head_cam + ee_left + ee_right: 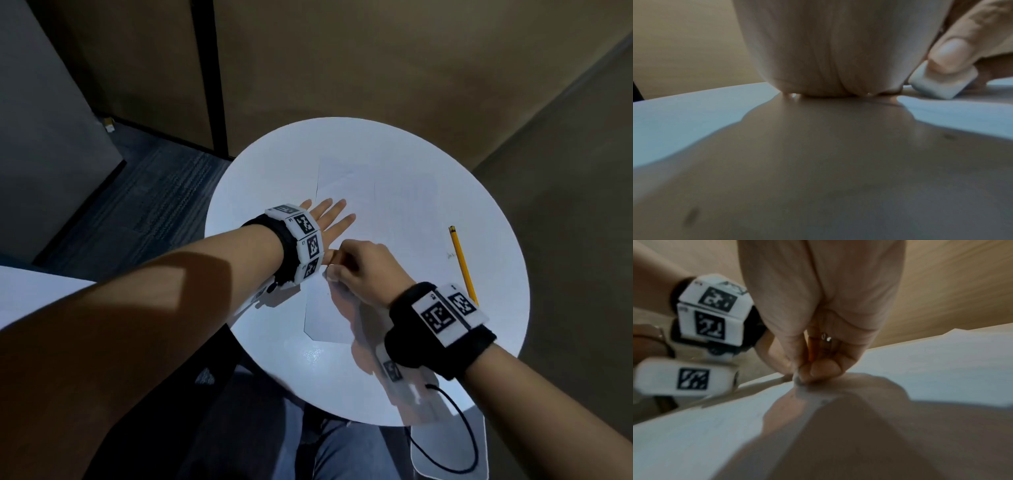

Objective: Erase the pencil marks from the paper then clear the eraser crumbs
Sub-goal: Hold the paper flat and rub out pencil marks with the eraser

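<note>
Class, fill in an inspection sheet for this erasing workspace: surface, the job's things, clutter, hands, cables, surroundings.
Surface: round white table, glossy.
Job's things: sheet of paper lying flat; white eraser pressed on it; faint marks by the pencil; crumbs too small to tell.
Clutter: yellow pencil lying at the paper's right side.
Hands: left hand flat, fingers straight, holding the paper down; right hand pinching the eraser.
Cables: black cable looping below the right wrist.
Surroundings: wood-panelled walls, dark carpet.

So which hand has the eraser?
The right hand pinches the eraser against the paper; the left hand lies flat, holding nothing.
</note>
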Demonstrator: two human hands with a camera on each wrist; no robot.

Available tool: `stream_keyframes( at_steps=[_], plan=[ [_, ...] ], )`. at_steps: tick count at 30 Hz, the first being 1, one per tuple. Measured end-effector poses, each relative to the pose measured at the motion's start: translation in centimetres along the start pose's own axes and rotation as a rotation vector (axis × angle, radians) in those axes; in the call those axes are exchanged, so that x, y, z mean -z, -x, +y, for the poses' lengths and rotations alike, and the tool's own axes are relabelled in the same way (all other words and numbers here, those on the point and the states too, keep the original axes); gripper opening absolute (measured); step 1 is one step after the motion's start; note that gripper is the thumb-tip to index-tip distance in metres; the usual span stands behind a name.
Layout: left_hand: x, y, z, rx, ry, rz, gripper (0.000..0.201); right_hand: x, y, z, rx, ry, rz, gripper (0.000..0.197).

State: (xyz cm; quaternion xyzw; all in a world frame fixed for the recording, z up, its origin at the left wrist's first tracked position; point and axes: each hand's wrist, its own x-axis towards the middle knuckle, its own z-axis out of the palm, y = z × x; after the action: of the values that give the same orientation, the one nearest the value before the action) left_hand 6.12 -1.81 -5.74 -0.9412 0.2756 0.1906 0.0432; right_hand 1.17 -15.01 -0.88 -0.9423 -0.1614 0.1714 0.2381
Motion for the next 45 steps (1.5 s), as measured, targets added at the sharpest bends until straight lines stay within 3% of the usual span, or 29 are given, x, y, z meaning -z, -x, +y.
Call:
stream_keyframes(
  at_steps=[2,6,10,14,18,21,26,30,33,35,37,40,45],
  plan=[
    [-0.1,0.0,0.0,-0.007,0.002,0.001,0.071,-0.5,0.8,0.0,0.027,-0.008,-0.021,0.024],
    [0.1,0.0,-0.2,-0.016,0.044,-0.016,0.072,-0.1,1.9,-0.4,0.056,0.057,-0.205,0.036],
    [-0.2,-0.1,-0.2,-0.006,-0.010,0.008,0.072,0.2,0.4,-0.1,-0.013,-0.012,-0.011,0.029],
    [-0.4,0.0,-0.3,-0.015,0.031,0.003,0.073,-0.6,2.0,-0.1,0.051,0.067,-0.118,0.009],
    [0.4,-0.4,-0.2,0.000,0.149,-0.021,0.070,0.1,2.2,0.1,0.057,0.123,-0.174,0.034],
    [1.6,-0.8,-0.7,-0.013,0.154,-0.043,0.063,0.7,1.5,0.0,-0.028,0.037,-0.229,0.033],
    [0.5,-0.1,-1.6,-0.004,0.056,0.005,0.064,0.6,-0.4,-0.5,-0.057,-0.078,-0.034,0.020],
    [0.3,-0.1,-1.3,0.000,0.019,0.033,0.064,-0.6,0.1,-0.9,0.001,0.014,-0.049,0.004],
    [0.6,-0.2,-1.3,0.011,0.066,0.011,0.065,-0.6,1.2,-1.0,0.035,0.094,-0.191,0.023],
    [0.5,-0.2,-1.3,0.011,0.050,0.010,0.065,0.1,0.8,-1.0,0.044,0.083,-0.226,0.020],
    [0.3,-0.2,-1.4,0.011,0.030,0.033,0.065,0.5,-0.4,-0.8,0.013,0.011,-0.117,0.007],
    [0.1,-0.2,-1.4,0.007,0.029,0.037,0.064,-0.1,-0.5,-0.6,0.000,-0.016,-0.028,0.007],
    [0.6,-0.4,-1.3,0.012,0.084,0.002,0.065,-0.3,1.5,-1.0,0.052,0.073,-0.236,0.032]
  ],
)
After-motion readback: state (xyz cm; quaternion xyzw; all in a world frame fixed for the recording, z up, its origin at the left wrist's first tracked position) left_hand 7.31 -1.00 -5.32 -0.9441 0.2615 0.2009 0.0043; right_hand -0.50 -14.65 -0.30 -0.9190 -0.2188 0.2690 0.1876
